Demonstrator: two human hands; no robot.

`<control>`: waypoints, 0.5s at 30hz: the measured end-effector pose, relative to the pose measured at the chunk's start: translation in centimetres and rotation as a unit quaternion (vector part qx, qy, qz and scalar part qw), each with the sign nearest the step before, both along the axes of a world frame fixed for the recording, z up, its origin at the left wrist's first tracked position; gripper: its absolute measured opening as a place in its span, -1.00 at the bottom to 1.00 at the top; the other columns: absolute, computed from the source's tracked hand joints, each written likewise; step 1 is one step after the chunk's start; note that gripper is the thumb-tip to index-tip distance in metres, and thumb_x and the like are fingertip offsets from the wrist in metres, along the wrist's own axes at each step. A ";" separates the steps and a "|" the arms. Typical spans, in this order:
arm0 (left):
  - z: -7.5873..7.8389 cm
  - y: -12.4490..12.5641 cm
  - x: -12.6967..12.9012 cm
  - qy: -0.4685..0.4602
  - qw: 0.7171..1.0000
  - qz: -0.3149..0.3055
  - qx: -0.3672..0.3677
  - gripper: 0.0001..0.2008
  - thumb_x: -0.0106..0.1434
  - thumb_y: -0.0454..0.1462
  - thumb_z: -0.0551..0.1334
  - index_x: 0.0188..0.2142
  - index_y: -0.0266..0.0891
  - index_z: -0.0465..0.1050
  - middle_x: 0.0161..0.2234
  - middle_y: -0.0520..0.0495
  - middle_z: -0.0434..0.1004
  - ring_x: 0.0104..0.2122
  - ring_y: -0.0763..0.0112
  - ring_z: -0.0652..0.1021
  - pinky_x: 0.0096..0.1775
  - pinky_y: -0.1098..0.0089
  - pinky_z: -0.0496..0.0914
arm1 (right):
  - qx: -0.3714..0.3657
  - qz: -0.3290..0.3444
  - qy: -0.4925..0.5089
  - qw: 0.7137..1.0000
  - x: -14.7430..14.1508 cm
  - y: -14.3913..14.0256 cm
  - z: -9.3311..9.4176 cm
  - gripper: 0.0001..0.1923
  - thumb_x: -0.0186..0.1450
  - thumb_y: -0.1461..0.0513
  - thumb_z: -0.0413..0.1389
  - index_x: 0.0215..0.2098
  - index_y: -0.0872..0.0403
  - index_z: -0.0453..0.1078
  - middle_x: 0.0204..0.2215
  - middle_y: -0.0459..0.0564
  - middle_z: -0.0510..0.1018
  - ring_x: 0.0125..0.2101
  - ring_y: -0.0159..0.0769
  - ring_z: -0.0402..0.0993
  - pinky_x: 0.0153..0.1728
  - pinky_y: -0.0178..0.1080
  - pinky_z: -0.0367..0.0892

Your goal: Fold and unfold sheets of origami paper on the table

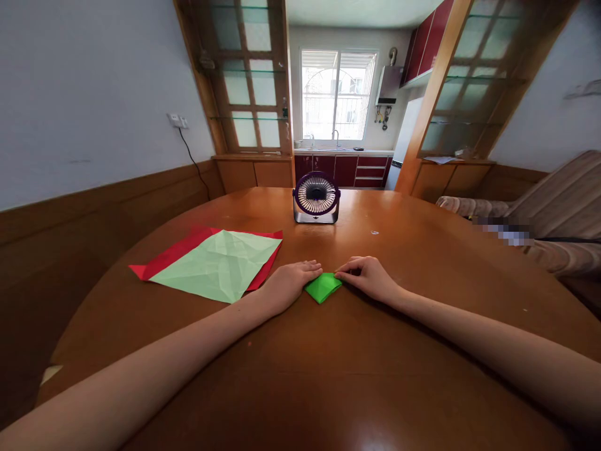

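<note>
A small piece of folded bright green paper [323,288] lies on the brown wooden table [328,363], one corner pointing toward me. My left hand [293,283] rests flat at its upper left edge, fingers stretched out and the tips touching the paper. At the paper's right corner, my right hand [369,275] is closed in a pinch, with thumb and forefinger on the edge. The paper's far left part is hidden under my left fingers.
Left of my hands lie a creased pale green sheet [216,263] and a red sheet [178,249] beneath it. A small round fan [317,197] stands farther back on the table. A striped armchair [558,200] is at the right, beyond the table's curved edge.
</note>
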State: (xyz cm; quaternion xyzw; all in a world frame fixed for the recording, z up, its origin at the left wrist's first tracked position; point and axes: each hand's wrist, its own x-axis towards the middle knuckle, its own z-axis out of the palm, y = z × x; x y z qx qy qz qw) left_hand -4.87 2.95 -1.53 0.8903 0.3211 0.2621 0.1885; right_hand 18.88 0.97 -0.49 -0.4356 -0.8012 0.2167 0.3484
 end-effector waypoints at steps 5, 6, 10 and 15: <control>0.1 -0.8 -0.2 0.067 0.997 -0.024 -0.008 -0.44 0.22 -0.41 0.04 0.23 -0.24 0.27 0.26 -0.12 0.19 0.28 0.28 0.21 0.29 0.18 0.04 | 0.000 -0.002 -0.005 1.000 0.0 0.0 0.1 -0.82 0.25 0.18 0.17 -0.35 0.09 0.60 -0.39 0.03 0.63 -0.39 -0.27 0.51 -0.33 -0.23 0.34; 0.3 -1.1 -0.2 0.076 0.997 -0.031 -0.013 -0.43 0.24 -0.39 0.05 0.26 -0.24 0.21 0.28 -0.13 0.14 0.30 0.29 0.15 0.31 0.18 -0.02 | 0.000 -0.002 -0.005 1.000 0.0 0.0 0.1 -0.82 0.24 0.18 0.17 -0.35 0.08 0.59 -0.39 0.02 0.63 -0.39 -0.27 0.51 -0.33 -0.23 0.35; 1.2 -2.0 -0.7 0.089 0.994 -0.058 -0.037 -0.45 0.36 -0.20 0.07 0.32 -0.21 0.08 0.33 -0.13 -0.01 0.34 0.24 0.02 0.32 0.15 -0.13 | 0.005 0.000 -0.010 1.000 0.0 0.0 0.1 -0.83 0.24 0.18 0.18 -0.36 0.09 0.59 -0.39 0.02 0.63 -0.38 -0.27 0.52 -0.30 -0.24 0.35; 1.7 -2.3 -1.2 0.142 0.986 -0.079 -0.039 -0.28 0.30 0.06 0.14 0.34 -0.16 0.01 0.36 -0.15 -0.21 0.35 0.09 -0.12 0.31 0.09 -0.18 | -0.004 0.007 -0.010 1.000 0.2 0.2 0.2 -0.80 0.25 0.16 0.17 -0.34 0.11 0.58 -0.39 0.02 0.62 -0.38 -0.27 0.50 -0.31 -0.24 0.33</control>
